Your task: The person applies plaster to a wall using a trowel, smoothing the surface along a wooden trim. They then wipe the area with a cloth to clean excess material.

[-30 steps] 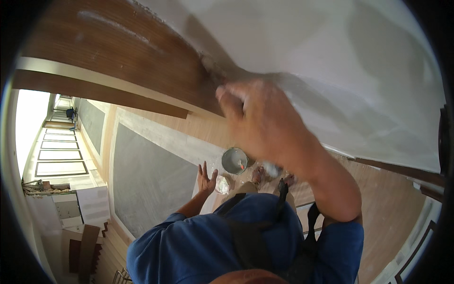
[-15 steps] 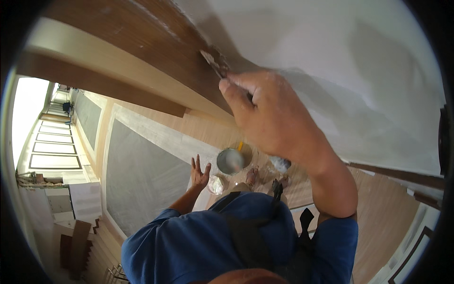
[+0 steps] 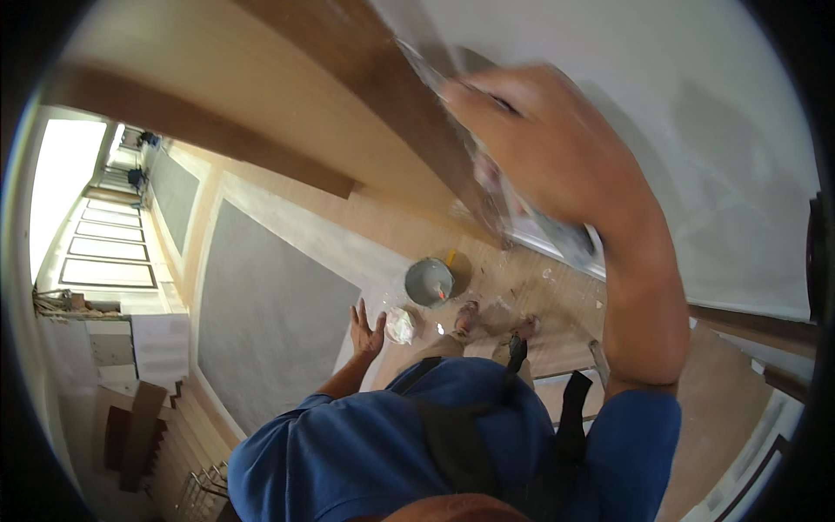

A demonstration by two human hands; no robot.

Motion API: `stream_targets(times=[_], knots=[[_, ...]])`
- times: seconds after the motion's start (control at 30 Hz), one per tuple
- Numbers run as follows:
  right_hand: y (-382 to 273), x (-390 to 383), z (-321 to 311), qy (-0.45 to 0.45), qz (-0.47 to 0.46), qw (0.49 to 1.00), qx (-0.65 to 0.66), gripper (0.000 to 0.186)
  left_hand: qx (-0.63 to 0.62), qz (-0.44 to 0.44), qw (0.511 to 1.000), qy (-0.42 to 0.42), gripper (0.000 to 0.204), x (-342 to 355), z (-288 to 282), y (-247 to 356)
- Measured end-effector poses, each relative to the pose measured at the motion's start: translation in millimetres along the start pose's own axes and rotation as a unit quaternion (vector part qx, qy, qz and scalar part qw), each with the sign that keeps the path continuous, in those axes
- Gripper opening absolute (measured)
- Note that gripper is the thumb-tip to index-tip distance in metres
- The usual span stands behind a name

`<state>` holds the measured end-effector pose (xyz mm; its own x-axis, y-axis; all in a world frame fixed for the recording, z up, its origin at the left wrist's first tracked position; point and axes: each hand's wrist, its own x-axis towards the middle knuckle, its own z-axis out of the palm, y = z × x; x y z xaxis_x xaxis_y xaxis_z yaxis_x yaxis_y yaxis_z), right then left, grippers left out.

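Note:
My right hand (image 3: pixel 548 139) is closed around a putty knife (image 3: pixel 421 66), smeared by motion. Its thin blade lies along the joint between a brown wooden trim board (image 3: pixel 348 52) and the white wall (image 3: pixel 687 52); whether it touches cannot be made out. Most of the handle is hidden in my fingers. My left hand (image 3: pixel 367 334) hangs low on the left with its fingers spread, holding nothing. Below it to the right, a grey bucket (image 3: pixel 430 283) stands on the floor beside a crumpled white plastic bag (image 3: pixel 401 326).
My feet (image 3: pixel 467 317) are close to the bucket. Dark grey panels (image 3: pixel 261 296) with pale borders stretch along the floor at left. A brown-edged board (image 3: pixel 209 130) juts out at upper left. Brown planks (image 3: pixel 143 426) stand near stairs at lower left.
My right hand has moved up and to the right with the putty knife, off the face of the brown trim toward its wall edge. My left hand has hardly moved.

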<state>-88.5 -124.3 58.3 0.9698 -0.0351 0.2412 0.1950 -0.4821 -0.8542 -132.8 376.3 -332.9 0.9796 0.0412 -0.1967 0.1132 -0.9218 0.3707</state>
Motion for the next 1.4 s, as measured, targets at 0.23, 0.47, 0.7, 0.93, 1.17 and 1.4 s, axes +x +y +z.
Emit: stream_targets(times=[0.23, 0.47, 0.7, 0.93, 1.17, 1.4], knots=[[105.7, -96.3, 103.7, 0.002, 0.247, 0.950, 0.193, 0.048, -0.061, 0.027, 0.998, 0.010, 0.086, 0.4, 22.5, -20.1], [239.5, -172.5, 276.9, -0.066, 0.510, 0.846, 0.141, 0.037, -0.076, -0.074, 0.991, -0.083, 0.089, 9.3, 40.9, -110.1], [294.7, -203.9, 402.4, -0.036, 0.479, 0.832, 0.279, 0.045, -0.099, -0.134, 0.972, -0.168, 0.085, 13.4, 55.2, -188.0], [309.6, -173.2, 467.6, -0.042, 0.541, 0.790, 0.283, 0.042, -0.077, -0.164, 0.949, -0.258, 0.083, -7.1, 70.3, -225.5], [484.7, -229.4, 593.7, -0.221, 0.378, 0.893, -0.100, 0.054, -0.092, -0.184, 0.928, -0.310, 0.080, -40.8, 163.5, -253.7], [567.3, -182.5, 726.7, -0.317, 0.320, 0.867, -0.214, 0.044, -0.014, -0.122, 0.905, -0.408, 0.080, -99.3, 220.1, -251.2]])
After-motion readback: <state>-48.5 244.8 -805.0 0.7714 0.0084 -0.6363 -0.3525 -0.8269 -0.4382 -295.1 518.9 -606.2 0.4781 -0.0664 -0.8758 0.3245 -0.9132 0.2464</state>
